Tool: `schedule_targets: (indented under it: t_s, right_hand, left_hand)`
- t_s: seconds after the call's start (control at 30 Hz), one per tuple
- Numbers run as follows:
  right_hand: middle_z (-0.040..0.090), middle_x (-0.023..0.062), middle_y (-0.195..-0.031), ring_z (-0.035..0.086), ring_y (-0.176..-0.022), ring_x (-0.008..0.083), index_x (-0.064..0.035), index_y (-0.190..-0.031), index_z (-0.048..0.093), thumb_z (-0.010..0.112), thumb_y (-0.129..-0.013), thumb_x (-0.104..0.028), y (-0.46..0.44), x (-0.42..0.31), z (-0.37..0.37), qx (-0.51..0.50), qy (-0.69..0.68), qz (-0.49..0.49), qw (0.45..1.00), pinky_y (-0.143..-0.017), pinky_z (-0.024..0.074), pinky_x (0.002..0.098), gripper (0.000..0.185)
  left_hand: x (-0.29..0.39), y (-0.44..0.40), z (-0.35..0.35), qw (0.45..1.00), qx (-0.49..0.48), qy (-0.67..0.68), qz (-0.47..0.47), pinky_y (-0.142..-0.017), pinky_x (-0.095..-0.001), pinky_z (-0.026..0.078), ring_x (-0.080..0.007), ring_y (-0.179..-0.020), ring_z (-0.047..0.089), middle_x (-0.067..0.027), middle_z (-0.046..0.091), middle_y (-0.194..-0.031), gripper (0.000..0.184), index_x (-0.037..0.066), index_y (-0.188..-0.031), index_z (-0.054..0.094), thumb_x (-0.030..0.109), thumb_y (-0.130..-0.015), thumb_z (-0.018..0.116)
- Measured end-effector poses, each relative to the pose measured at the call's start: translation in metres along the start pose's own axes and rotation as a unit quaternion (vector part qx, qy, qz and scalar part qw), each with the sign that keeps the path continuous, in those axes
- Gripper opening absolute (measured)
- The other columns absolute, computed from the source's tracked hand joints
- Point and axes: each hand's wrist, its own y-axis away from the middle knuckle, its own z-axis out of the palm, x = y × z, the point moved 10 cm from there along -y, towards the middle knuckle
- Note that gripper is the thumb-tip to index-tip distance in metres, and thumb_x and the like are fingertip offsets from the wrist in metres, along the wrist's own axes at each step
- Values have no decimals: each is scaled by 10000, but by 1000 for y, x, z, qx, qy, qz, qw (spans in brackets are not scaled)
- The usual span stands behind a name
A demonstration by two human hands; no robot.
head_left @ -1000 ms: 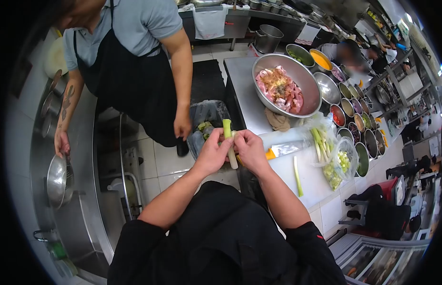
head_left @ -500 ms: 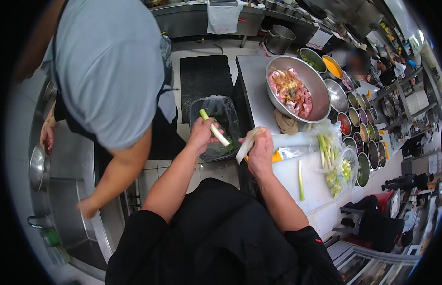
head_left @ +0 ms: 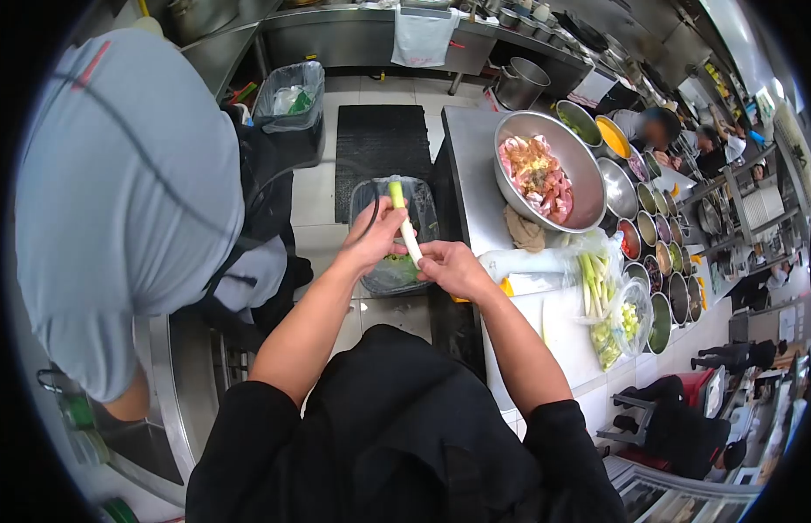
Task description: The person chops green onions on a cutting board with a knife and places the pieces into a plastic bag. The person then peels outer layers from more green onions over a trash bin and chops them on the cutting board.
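Scallion stalk (head_left: 409,237): my left hand (head_left: 376,235) curls round it, my right hand (head_left: 456,268) pinches its white end; meat bowl (head_left: 587,181), two o'clock.

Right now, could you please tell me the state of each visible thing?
Green-and-white stalk: held slanting in both hands.
Left hand: closed around the stalk.
Right hand: pinching the stalk's white end.
Near bin: open, lined.
Far bin: open, lined.
Large bowl: uncovered, holding raw meat.
Cloth: crumpled.
Plastic bag: holding chopped greens.
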Motion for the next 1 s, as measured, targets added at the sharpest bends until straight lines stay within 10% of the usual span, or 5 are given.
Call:
schedule_targets:
  t_s: [0.33, 0.6, 1.0]
  right_hand:
    - [743, 140, -914, 733, -798, 174, 81, -1133, 648, 594, -885, -39, 25, -3, 8, 29, -77, -45, 996, -761, 570, 301, 281]
    - [727, 105, -938, 718, -768, 158, 82, -1175, 615, 592, -954, -104, 42, 7, 15, 44, -221, -45, 973, -715, 578, 276, 291]
    - [726, 69, -834, 689, -687, 114, 27, -1193, 688, 602, -1002, -177, 55, -15, -9, 174, -23, -117, 978, -656, 555, 254, 293]
  left_hand:
    - [25, 12, 33, 972, -60, -224, 41, -606, -286, 563, -129, -841, 659, -54, 649, -974, 274, 8, -1192, 599, 216, -1015, 579]
    - [12, 31, 31, 997, -60, -40, 5, -725, -335, 595, -214, -959, 699, -101, 656, -1105, 385, 36, -1396, 416, 142, -1032, 486]
    - [30, 35, 30, 997, -10, -70, 30, -673, -314, 583, -177, -931, 694, -77, 648, -1031, 366, 38, -1312, 485, 203, -1007, 600]
